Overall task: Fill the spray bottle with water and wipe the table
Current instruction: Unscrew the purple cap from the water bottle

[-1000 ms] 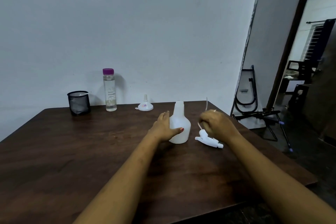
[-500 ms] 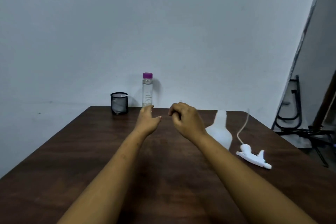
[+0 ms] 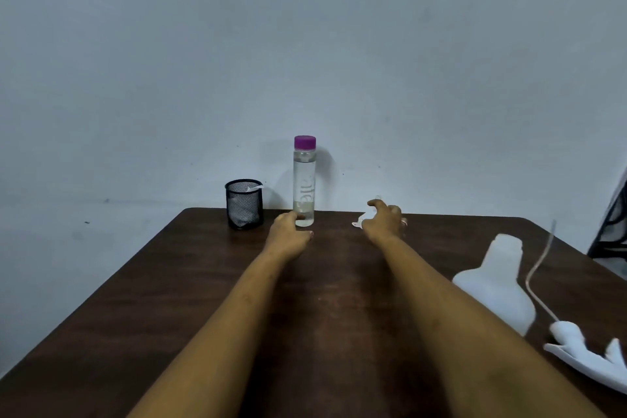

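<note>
Left grip [image 3: 288, 236]: is hovering loose, empty, just beside water bottle [image 3: 304, 180].
Right grip [image 3: 385, 219]: is covering funnel [image 3: 360, 221], right of water bottle; hold unclear.
Spray bottle [image 3: 498, 282]: is standing open, farther right.
Advice: seat funnel straight in its neck first.

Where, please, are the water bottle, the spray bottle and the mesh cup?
water bottle [image 3: 304, 187], head view, clear body.
spray bottle [image 3: 498, 283], head view, white body.
mesh cup [image 3: 243, 204], head view, front wall.
</note>
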The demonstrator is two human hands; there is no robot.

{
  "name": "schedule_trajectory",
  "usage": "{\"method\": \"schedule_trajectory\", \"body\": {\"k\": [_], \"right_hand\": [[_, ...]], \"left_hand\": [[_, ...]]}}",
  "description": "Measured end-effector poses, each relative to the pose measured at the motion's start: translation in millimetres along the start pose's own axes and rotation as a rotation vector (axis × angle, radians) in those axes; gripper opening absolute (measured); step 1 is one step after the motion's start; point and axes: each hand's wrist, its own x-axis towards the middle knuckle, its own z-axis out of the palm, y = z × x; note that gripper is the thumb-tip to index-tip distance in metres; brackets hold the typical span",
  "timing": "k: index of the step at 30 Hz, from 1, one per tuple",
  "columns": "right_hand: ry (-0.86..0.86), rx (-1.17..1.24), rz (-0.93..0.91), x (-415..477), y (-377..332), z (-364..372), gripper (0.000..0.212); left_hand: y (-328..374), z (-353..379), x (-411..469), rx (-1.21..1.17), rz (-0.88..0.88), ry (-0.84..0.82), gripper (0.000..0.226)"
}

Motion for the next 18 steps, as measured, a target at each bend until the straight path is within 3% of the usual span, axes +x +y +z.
{"method": "schedule_trajectory", "body": {"k": [2, 6, 9, 14, 18], "right_hand": [[0.007, -0.009, 0.013, 11.9, 4.2, 3.1, 0.043], [0.125, 0.061, -0.174, 24.4, -10.5, 19.8, 0.032], [-0.029, 0.156, -0.267, 26.4, -34.1, 41.7, 0.044], [-0.144, 0.168, -0.257, 42.3, -67.9, 70.9, 0.075], [-0.162, 0.247, -0.247, 52.5, -82.9, 87.2, 0.058]], "left_hand": [[2.2, 12.0, 10.7, 0.004, 0.009, -0.015, 0.045], [4.9, 23.7, 33.9, -0.008, 0.010, 0.036, 0.050], [4.8, 23.7, 48.2, -0.016, -0.009, 0.100, 0.050], [-0.9, 19.1, 64.3, -0.046, -0.012, 0.128, 0.046], [-8.2, 11.3, 69.4, -0.032, -0.031, 0.123, 0.050]]}}
